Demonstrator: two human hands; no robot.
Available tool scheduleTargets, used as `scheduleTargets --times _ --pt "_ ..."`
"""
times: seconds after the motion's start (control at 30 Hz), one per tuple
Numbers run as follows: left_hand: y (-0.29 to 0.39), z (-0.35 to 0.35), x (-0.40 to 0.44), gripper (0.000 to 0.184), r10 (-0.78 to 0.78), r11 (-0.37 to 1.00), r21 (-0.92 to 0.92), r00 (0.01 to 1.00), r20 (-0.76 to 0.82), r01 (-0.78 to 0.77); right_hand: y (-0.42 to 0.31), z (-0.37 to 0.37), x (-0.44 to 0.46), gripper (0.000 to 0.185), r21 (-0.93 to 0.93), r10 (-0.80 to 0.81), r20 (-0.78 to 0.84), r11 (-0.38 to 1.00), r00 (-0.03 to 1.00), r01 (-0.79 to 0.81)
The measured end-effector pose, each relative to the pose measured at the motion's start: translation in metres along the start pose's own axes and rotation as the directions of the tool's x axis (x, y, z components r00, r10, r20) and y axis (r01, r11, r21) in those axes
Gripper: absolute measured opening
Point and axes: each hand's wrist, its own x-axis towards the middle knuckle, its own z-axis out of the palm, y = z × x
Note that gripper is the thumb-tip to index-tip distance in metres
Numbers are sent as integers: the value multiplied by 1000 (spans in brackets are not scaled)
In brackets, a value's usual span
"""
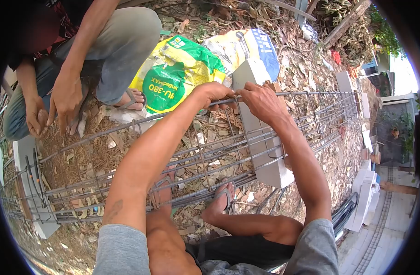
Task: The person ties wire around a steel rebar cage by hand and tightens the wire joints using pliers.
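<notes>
A long cage of steel bars and stirrups (pixel 205 147) lies across the view on pale blocks. At its far top bar, above the middle block (pixel 263 158), both my hands meet. My left hand (pixel 215 95) has its fingers curled round the bar. Close beside it, my right hand (pixel 260 101) is closed in a pinch at the same bar. Whatever small piece is between its fingertips is too small to make out.
A co-worker squats at the upper left, both hands (pixel 65 98) low near the cage. Green-yellow sacks (pixel 187 68) lie beyond the bars. Another block (pixel 31 160) supports the left end. White blocks (pixel 362 197) and coiled black cable (pixel 346 211) are at the right.
</notes>
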Motion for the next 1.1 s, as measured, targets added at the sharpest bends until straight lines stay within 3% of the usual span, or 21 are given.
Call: scheduleTargets --times 0.17,0.37,0.57,0.77,0.97,1.1 --pt "7 7 -3 34 -50 976 212 998 28 43 -1 -9 7 19 60 50 76 997 996 -55" --pt "10 2 -2 31 -73 979 198 988 133 45 3 -13 15 18 129 54 121 989 991 -69" --pt "11 8 -6 30 -39 968 251 998 43 27 19 -21 22 24 287 53 252 950 966 -126" --pt "10 5 -5 35 -48 965 261 997 60 31 3 -25 35 24 91 215 309 963 926 -254" --pt "6 -4 3 36 -101 976 210 977 186 61 20 -3 40 22 91 102 242 988 965 -127" --pt "6 0 2 37 -84 976 212 990 112 59 19 -13 37 18 40 30 154 999 988 -37"
